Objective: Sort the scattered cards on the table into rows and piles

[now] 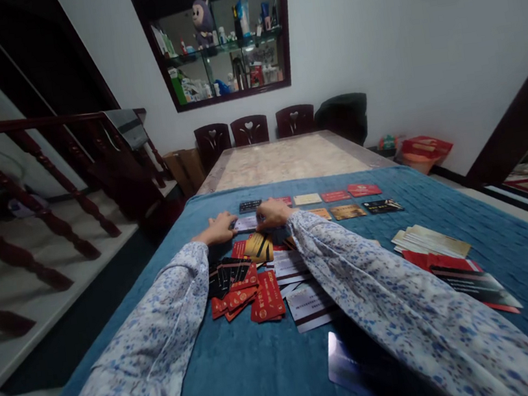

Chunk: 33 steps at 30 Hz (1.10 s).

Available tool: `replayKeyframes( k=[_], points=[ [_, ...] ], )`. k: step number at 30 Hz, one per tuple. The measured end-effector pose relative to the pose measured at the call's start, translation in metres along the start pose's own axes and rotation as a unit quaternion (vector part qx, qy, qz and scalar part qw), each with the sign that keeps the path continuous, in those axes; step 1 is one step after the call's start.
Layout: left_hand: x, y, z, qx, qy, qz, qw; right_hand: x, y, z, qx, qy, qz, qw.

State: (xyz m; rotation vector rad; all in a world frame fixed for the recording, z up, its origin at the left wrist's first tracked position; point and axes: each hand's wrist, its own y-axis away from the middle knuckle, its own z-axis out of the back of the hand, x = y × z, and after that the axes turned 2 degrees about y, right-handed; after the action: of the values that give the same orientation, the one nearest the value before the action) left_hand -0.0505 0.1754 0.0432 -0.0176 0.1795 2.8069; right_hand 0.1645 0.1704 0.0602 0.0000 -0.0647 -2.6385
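Observation:
A white card (247,224) lies in the second row on the blue cloth, just below a black card (250,206). My left hand (222,228) rests at its left end, fingers apart and touching the edge. Over its right end my right hand (272,214) is closed, with bent fingertips on the card. Close below both hands are loose piles: a gold card (258,248), fanned black cards (229,275), red cards (267,297) and white cards with dark stripes (311,306). My right hand and sleeve hide part of the rows.
More cards continue the rows rightward, including a cream card (307,199) and a black card (383,206). Stacks of pale cards (432,241) and dark cards (477,283) lie at right. A shiny dark card (351,366) is near my right sleeve. Chairs (249,130) stand beyond the table (283,159).

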Motion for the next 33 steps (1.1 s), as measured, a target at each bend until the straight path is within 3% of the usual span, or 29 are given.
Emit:
replayKeyframes(
  k=[14, 23, 33],
  points=[
    [0.002, -0.008, -0.002, 0.008, 0.015, -0.009, 1.0, 0.004, -0.01, -0.003, 0.021, 0.011, -0.005, 1.0],
    [-0.004, -0.008, 0.004, 0.046, 0.004, 0.006, 0.999, 0.004, -0.015, -0.003, 0.041, 0.025, -0.017, 0.999],
    [-0.007, -0.011, 0.004, 0.039, 0.004, 0.01, 0.999, 0.004, -0.018, -0.006, 0.036, 0.004, -0.032, 0.999]
  ],
)
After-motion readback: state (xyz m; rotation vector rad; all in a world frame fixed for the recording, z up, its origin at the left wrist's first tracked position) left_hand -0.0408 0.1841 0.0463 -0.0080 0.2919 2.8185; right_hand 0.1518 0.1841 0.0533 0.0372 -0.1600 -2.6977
